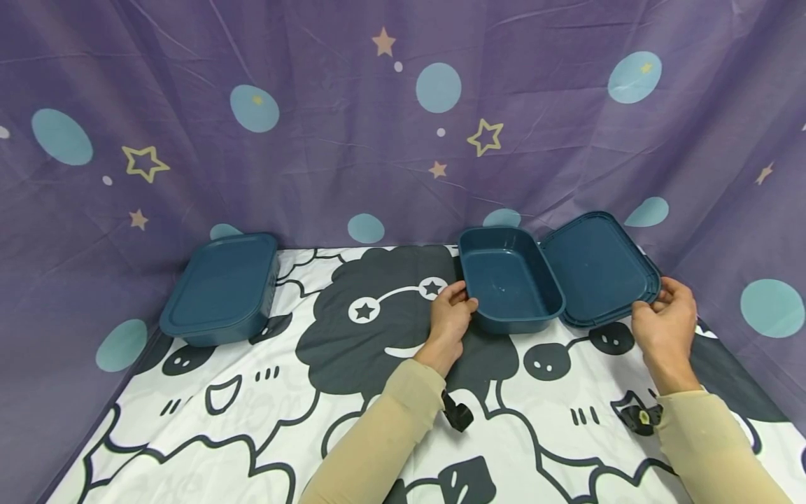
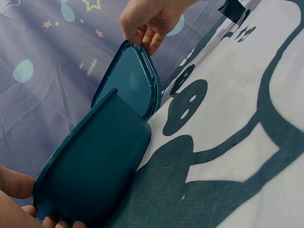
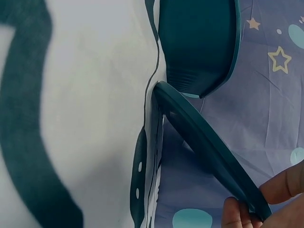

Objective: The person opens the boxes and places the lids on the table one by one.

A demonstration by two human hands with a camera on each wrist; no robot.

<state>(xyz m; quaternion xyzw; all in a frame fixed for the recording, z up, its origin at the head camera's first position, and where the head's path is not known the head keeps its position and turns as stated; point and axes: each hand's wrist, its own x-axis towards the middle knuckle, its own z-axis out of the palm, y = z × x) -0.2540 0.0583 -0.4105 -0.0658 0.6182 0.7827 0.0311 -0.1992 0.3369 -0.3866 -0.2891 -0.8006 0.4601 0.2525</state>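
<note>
An uncovered dark teal plastic box [image 1: 510,283] stands at the back, right of the middle. My left hand [image 1: 448,322] grips its near left corner, thumb at the rim and fingers against the side, as the left wrist view also shows on the box [image 2: 95,156]. Just right of the box, a matching lid [image 1: 595,269] leans tilted with its ridged inner face showing. My right hand [image 1: 667,329] pinches the lid's right corner between thumb and fingers. In the right wrist view the lid [image 3: 209,147] appears edge-on, its lower edge down on the cloth.
A second teal box with its lid on [image 1: 220,287] sits at the back left. Beneath everything lies a white cloth [image 1: 208,455] with dark cartoon sheep. A purple curtain [image 1: 327,126] with stars and dots hangs right behind the boxes.
</note>
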